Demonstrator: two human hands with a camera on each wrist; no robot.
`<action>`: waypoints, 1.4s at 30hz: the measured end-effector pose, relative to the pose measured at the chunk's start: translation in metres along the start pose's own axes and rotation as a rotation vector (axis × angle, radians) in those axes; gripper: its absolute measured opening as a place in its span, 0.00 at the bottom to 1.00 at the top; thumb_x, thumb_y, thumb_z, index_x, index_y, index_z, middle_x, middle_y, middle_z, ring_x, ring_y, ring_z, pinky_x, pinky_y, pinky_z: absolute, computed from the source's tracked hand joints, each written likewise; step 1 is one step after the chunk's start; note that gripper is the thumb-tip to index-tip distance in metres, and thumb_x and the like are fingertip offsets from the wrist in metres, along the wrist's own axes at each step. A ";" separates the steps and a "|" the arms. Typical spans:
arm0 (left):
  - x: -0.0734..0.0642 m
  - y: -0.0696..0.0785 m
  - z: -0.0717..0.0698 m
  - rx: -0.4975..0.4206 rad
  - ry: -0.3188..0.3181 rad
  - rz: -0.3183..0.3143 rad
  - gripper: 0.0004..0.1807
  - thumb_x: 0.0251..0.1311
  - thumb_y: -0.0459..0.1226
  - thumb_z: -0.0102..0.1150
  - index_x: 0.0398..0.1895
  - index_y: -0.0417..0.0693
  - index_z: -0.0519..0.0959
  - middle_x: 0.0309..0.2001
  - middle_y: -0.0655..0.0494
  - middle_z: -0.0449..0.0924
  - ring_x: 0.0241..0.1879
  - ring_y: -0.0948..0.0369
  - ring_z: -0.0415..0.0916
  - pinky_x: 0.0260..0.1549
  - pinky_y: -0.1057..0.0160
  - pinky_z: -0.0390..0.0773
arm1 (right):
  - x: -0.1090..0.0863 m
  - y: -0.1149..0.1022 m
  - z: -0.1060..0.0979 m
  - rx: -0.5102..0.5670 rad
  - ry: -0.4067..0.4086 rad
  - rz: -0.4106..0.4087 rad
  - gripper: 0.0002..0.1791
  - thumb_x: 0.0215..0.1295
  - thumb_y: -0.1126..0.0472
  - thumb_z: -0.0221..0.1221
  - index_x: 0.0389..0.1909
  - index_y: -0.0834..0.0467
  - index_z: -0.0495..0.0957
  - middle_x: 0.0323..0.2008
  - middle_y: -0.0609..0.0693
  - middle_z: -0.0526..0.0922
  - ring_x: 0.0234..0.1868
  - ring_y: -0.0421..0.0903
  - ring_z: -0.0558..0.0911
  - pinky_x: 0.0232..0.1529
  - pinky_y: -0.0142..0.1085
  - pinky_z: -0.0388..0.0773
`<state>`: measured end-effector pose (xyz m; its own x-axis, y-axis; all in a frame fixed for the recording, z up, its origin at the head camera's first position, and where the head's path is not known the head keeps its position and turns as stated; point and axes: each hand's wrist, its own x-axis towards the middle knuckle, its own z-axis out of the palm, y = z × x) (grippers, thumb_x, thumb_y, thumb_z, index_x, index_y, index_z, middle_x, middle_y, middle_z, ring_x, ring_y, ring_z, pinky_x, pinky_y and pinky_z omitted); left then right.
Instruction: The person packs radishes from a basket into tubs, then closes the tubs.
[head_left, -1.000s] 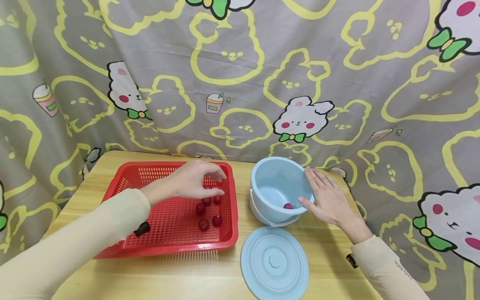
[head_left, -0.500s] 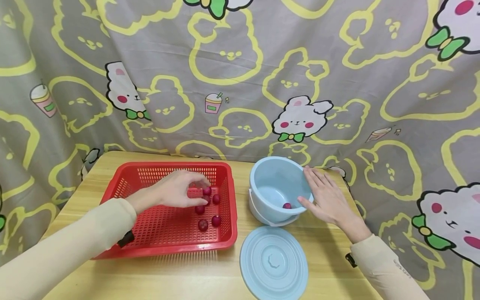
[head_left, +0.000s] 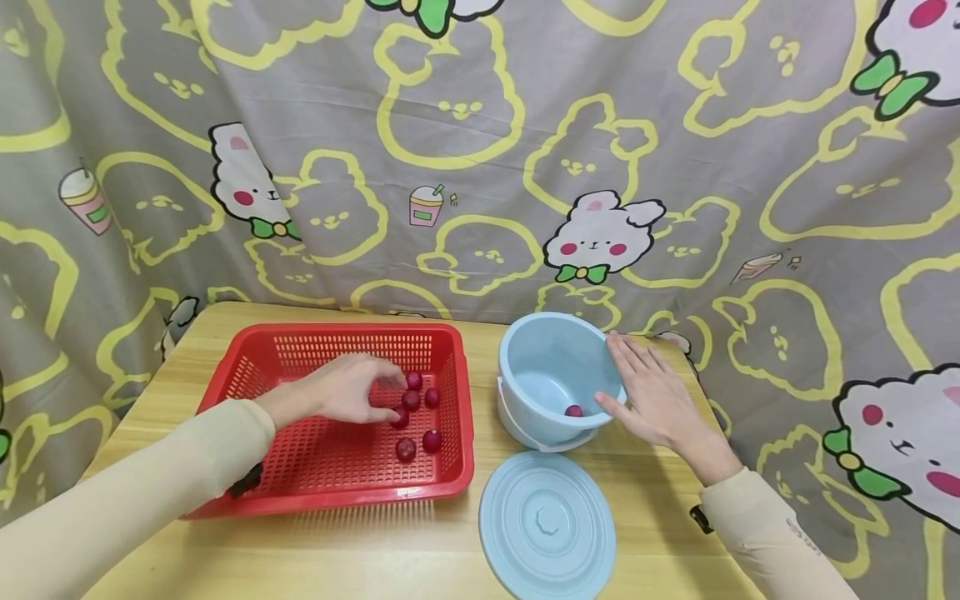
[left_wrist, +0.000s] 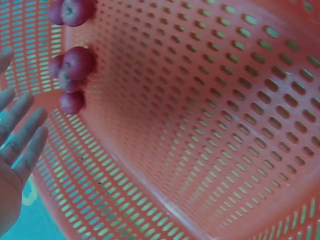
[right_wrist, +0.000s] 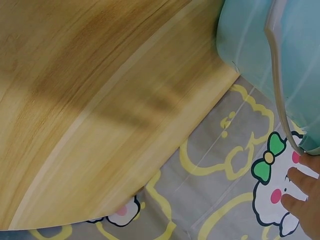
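Red basket (head_left: 337,462), 6 fruits (head_left: 410,400) toward its 3 o'clock end: I watch the loose left hand (head_left: 347,389) shift toward 8 o'clock, uncovering more, so no pick seems made. Further toward 3 o'clock, the straight-fingered right hand (head_left: 651,394) touches the bucket (head_left: 558,354), 1 lone fruit (head_left: 573,411) inside.

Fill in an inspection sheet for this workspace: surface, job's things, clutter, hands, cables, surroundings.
Surface: wood-grain table
Job's things: red basket holding six dark-red fruits; blue bucket with one fruit inside; blue lid lying on the table
Clutter: nothing seen
Hands: left hand over the basket, close to the fruits, fingers relaxed, contact unclear; right hand laid against the bucket's rim
Cables: nothing seen
Surroundings: grey curtain with cartoon print behind the table
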<state>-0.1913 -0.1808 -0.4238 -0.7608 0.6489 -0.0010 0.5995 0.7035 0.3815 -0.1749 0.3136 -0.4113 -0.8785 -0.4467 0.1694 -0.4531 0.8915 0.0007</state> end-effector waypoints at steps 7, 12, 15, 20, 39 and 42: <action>0.005 -0.005 0.009 0.040 -0.035 0.034 0.19 0.55 0.50 0.76 0.49 0.56 0.88 0.47 0.61 0.91 0.44 0.59 0.86 0.43 0.58 0.83 | 0.001 0.000 0.001 -0.001 0.001 -0.003 0.50 0.75 0.34 0.51 0.83 0.65 0.52 0.83 0.62 0.58 0.83 0.63 0.59 0.81 0.62 0.55; 0.010 -0.009 0.013 0.078 -0.051 0.049 0.18 0.53 0.49 0.76 0.47 0.58 0.88 0.44 0.63 0.90 0.35 0.64 0.80 0.35 0.63 0.77 | 0.000 0.001 0.002 0.002 0.011 -0.004 0.50 0.75 0.34 0.51 0.83 0.65 0.53 0.83 0.62 0.59 0.83 0.63 0.60 0.81 0.62 0.55; 0.011 -0.014 0.016 0.088 -0.057 0.051 0.18 0.52 0.49 0.76 0.46 0.58 0.88 0.43 0.62 0.91 0.33 0.66 0.78 0.33 0.64 0.76 | 0.000 0.001 0.002 0.005 0.019 -0.003 0.50 0.74 0.34 0.52 0.83 0.64 0.53 0.83 0.62 0.60 0.83 0.64 0.61 0.81 0.62 0.55; 0.013 -0.021 0.021 0.082 -0.078 0.039 0.18 0.51 0.48 0.77 0.46 0.58 0.88 0.43 0.64 0.90 0.33 0.67 0.79 0.33 0.65 0.76 | 0.000 0.001 0.002 0.007 0.025 0.001 0.51 0.73 0.34 0.53 0.83 0.64 0.53 0.83 0.62 0.60 0.83 0.63 0.61 0.81 0.63 0.56; 0.017 -0.029 0.039 0.077 -0.101 0.046 0.15 0.50 0.49 0.78 0.41 0.62 0.86 0.32 0.68 0.84 0.28 0.72 0.73 0.30 0.66 0.75 | -0.001 0.001 0.004 -0.001 0.020 0.002 0.50 0.74 0.34 0.53 0.83 0.64 0.53 0.83 0.62 0.59 0.82 0.64 0.61 0.81 0.62 0.55; 0.018 -0.030 0.040 0.076 -0.102 0.048 0.15 0.50 0.48 0.78 0.40 0.62 0.85 0.30 0.68 0.83 0.27 0.72 0.73 0.30 0.66 0.75 | 0.000 0.001 0.004 -0.003 0.022 0.000 0.50 0.74 0.35 0.53 0.83 0.64 0.53 0.83 0.62 0.59 0.82 0.64 0.62 0.80 0.63 0.56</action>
<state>-0.2131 -0.1790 -0.4725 -0.7037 0.7060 -0.0800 0.6549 0.6882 0.3122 -0.1757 0.3145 -0.4149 -0.8747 -0.4453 0.1910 -0.4531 0.8914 0.0033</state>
